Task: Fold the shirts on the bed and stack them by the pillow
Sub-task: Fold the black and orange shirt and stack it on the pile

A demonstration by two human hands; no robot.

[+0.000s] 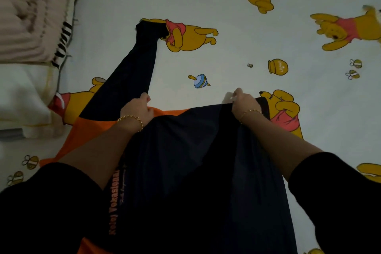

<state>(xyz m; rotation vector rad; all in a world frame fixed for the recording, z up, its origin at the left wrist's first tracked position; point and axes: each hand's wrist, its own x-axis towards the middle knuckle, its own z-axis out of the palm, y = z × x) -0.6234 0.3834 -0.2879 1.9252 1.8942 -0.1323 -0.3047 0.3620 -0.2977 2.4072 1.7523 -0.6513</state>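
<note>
- Two hands hold the shirt [195, 161] by its far edge: I see the left hand [137, 109] clenched round fabric near the orange panel, the right hand [244, 103] pinching dark cloth.
- Navy and orange, the shirt spreads from that grip back toward me over the bed sheet [226, 6].
- Its long sleeve [134, 68] runs up-left, the cuff well apart from both hands.
- Open sheet lies ahead and right; the pink pillow [26, 12] sits at the top-left corner.
</note>
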